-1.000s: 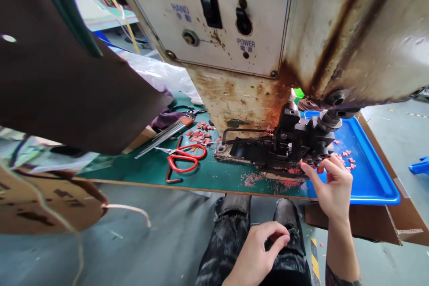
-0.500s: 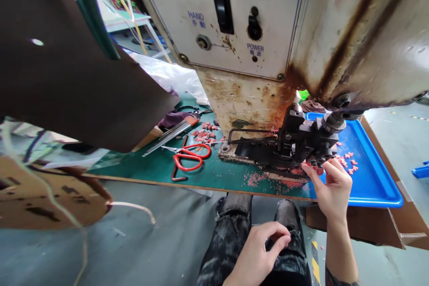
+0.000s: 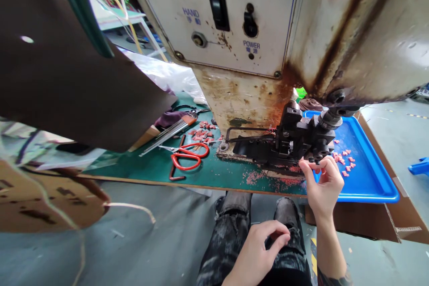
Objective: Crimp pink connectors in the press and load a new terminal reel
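My right hand [image 3: 322, 187] is closed in a pinch at the front of the black metal tooling [image 3: 296, 138] of a worn, cream-coloured machine [image 3: 248, 94]. Whatever sits between its thumb and fingers is too small and hidden to name. Over my lap is my left hand [image 3: 256, 250], its fingers curled toward the thumb, with nothing visible in them. Small pink pieces [image 3: 342, 157] lie in a blue tray [image 3: 372, 170] just beyond my right hand. Pink crumbs [image 3: 254, 176] are scattered around the foot of the tooling.
Red-handled scissors [image 3: 189, 158], a hex key [image 3: 174, 178] and more pink pieces [image 3: 203, 132] lie on the green bench top [image 3: 134, 163]. A dark panel [image 3: 73, 71] hangs at the left. Cardboard boxes [image 3: 43, 201] stand at the left and under the tray.
My right hand has shifted slightly left along the tooling, its fingers still pinched. My left hand stays where it was. The whole view has drifted a little.
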`<state>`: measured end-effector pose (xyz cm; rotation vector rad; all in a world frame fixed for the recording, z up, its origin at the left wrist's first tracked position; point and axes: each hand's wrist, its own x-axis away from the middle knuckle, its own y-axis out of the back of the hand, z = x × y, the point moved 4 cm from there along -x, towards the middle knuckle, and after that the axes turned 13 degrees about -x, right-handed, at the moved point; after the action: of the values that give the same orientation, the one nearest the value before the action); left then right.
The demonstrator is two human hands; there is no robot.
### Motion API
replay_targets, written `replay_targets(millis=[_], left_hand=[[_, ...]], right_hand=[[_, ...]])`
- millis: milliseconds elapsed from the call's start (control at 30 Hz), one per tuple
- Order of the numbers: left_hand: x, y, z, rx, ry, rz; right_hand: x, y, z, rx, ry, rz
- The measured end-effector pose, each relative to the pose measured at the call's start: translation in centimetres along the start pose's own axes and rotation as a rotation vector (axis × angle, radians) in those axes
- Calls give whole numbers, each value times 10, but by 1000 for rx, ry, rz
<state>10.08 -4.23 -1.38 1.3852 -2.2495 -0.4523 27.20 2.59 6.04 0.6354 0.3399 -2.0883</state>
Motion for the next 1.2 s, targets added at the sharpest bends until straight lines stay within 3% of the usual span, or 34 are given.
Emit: replay_targets(millis=[367, 533, 767, 933, 1067, 1200], left_hand=[[4, -4, -8, 10, -26, 13], [14, -1, -10, 1, -52, -16], [18, 14, 4, -38, -80, -105], [12, 23, 8, -57, -85, -143], [9, 48, 11, -88, -102, -239], [2, 111, 21, -329, -100, -502]], right_hand=[[0, -1, 2, 78, 70, -47], [10, 0, 6, -29, 219, -59], [40, 31, 29, 52, 332, -58], [26, 62, 21, 159, 313, -71], [14, 92, 3, 305, 205, -67], [37, 94, -4, 168, 77, 55]])
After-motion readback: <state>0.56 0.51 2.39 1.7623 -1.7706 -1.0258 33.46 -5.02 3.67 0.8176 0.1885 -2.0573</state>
